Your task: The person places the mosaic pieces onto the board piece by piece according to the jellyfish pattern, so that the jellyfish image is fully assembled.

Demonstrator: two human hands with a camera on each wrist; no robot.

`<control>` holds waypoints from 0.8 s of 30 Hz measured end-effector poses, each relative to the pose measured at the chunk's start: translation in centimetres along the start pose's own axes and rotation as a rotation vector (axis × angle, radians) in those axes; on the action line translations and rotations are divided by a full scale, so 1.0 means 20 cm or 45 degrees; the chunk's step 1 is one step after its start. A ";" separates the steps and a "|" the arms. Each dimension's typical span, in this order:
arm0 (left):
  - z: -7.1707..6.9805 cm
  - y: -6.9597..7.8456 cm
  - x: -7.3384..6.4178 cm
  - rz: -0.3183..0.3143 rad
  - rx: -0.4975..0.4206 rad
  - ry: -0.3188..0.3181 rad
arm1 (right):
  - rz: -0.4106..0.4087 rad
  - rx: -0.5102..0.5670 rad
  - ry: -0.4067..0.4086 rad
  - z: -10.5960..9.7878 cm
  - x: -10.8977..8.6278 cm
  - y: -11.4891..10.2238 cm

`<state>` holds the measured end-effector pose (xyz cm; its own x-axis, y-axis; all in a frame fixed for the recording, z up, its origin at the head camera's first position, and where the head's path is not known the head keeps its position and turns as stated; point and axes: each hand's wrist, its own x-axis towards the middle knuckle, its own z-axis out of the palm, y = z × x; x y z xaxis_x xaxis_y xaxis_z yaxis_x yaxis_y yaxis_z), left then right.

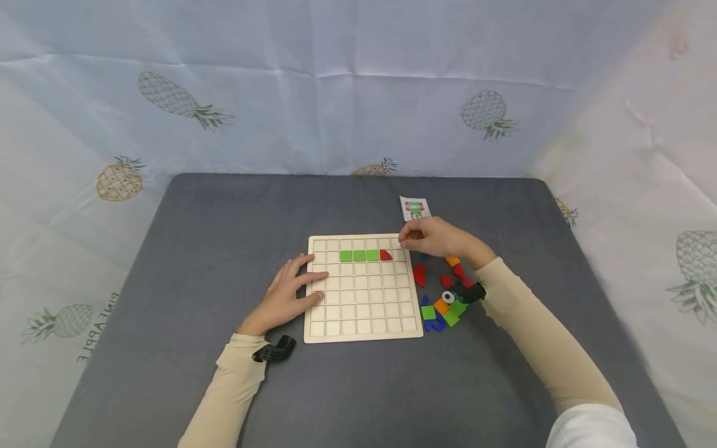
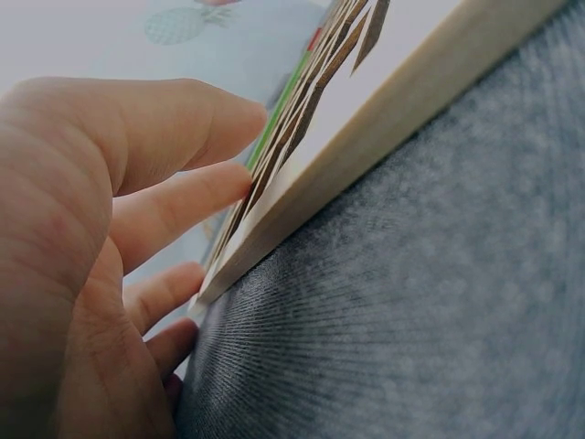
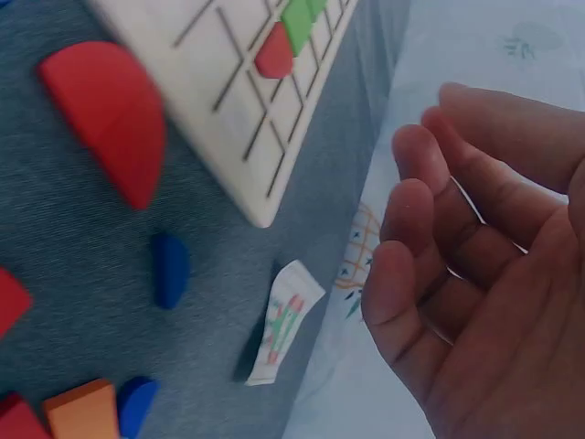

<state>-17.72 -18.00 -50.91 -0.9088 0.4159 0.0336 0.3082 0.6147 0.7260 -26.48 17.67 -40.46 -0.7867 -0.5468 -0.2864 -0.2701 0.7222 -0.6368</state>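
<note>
A pale wooden grid board (image 1: 348, 312) lies on the grey table. Three green squares (image 1: 359, 256) sit side by side in its second row, with a red quarter-round piece (image 1: 385, 255) at their right end. My left hand (image 1: 284, 294) rests on the board's left edge, fingers spread and thumb straight. Over the upper right corner hovers my right hand (image 1: 439, 239), its fingers loosely bent. In the right wrist view that hand's thumb and index fingertip (image 3: 439, 119) come close together, and no piece shows between them. A printed pattern card (image 1: 415, 208) lies just behind this hand.
Loose pieces lie to the right of the board: red ones (image 1: 419, 275), orange squares (image 1: 441, 306), green squares (image 1: 428, 312), blue pieces (image 1: 439, 325) and a white ring (image 1: 448, 297). Behind the table hangs a pineapple-print cloth (image 1: 347, 118).
</note>
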 end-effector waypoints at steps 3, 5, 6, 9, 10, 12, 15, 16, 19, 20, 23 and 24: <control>0.00 0.00 0.00 -0.001 0.010 -0.002 | -0.006 -0.047 -0.006 0.02 -0.03 0.03; 0.00 0.00 0.00 -0.020 0.013 -0.012 | 0.001 -0.081 -0.002 0.04 -0.04 0.04; 0.00 0.00 0.00 -0.029 0.015 -0.016 | 0.005 -0.097 0.002 0.04 -0.05 0.05; 0.00 0.00 0.01 -0.038 0.021 -0.025 | 0.034 -0.109 0.012 0.07 -0.08 0.08; 0.00 0.00 0.01 -0.041 0.016 -0.026 | 0.046 -0.114 0.017 0.08 -0.09 0.09; 0.00 0.00 0.00 -0.035 0.013 -0.027 | 0.068 -0.114 0.023 0.09 -0.11 0.10; -0.01 0.01 0.01 -0.033 0.009 -0.031 | 0.097 -0.143 0.042 0.12 -0.14 0.14; -0.01 0.01 0.01 -0.038 0.006 -0.035 | 0.100 -0.158 0.047 0.12 -0.15 0.15; -0.01 0.01 0.01 -0.044 0.010 -0.043 | 0.105 -0.201 0.056 0.14 -0.16 0.17; -0.01 0.01 0.01 -0.047 0.009 -0.044 | 0.106 -0.210 0.056 0.15 -0.16 0.18; -0.01 0.01 0.00 -0.048 0.010 -0.044 | 0.116 -0.234 0.053 0.17 -0.16 0.19; -0.01 0.01 0.00 -0.051 0.008 -0.043 | 0.118 -0.243 0.052 0.18 -0.16 0.19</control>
<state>-17.74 -17.98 -50.63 -0.9104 0.4134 -0.0183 0.2740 0.6354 0.7219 -22.96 20.64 -44.55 -0.8339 -0.4596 -0.3056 -0.2928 0.8377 -0.4610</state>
